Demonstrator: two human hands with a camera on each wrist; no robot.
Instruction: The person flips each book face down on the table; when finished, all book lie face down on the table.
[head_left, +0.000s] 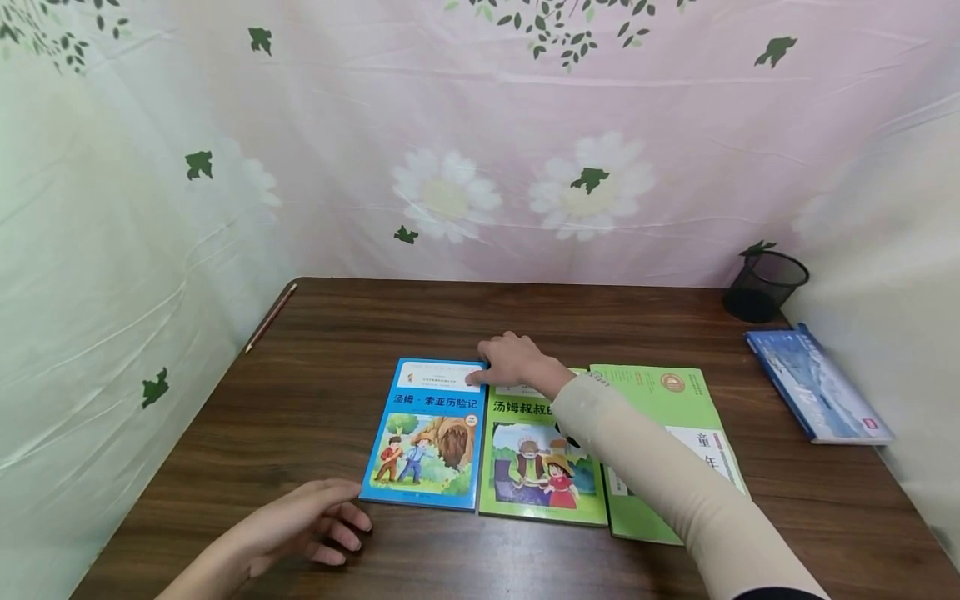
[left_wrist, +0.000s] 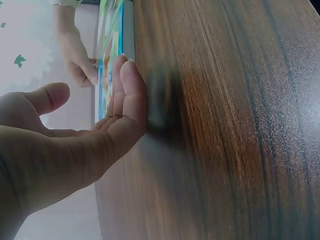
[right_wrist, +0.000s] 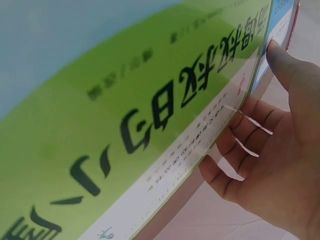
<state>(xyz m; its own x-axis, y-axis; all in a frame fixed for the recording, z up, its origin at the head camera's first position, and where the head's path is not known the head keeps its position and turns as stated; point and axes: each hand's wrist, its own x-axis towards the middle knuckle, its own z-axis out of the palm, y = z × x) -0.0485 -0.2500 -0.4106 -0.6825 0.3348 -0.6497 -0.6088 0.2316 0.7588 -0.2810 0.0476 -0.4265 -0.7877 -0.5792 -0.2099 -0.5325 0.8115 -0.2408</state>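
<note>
Three books lie side by side near the front of the wooden desk (head_left: 315,333): a blue picture book (head_left: 427,433) on the left, a green picture book (head_left: 536,467) in the middle, and a second green book (head_left: 675,408) on the right, partly under the sleeve. The right hand (head_left: 513,360) reaches across to the far edge where the blue and middle books meet; the wrist view shows its fingers (right_wrist: 235,150) curled under the middle book's top edge with the thumb tip against the blue cover's corner, so it pinches at that edge and isn't lifting yet as far as I can tell. The left hand (head_left: 307,521) rests flat on the desk just left of the blue book's near corner, fingers straight and relaxed, holding nothing and apart from the cover. Judged step: getting a purchase on a book's far edge, books not yet moved. A next move would call for a firmer grip on one cover only, since two edges sit touching under the same hand. Off to the right are a blue book (head_left: 821,387) and a black mesh pen cup (head_left: 765,285); a pencil (head_left: 270,317) lies at the left edge.
</note>
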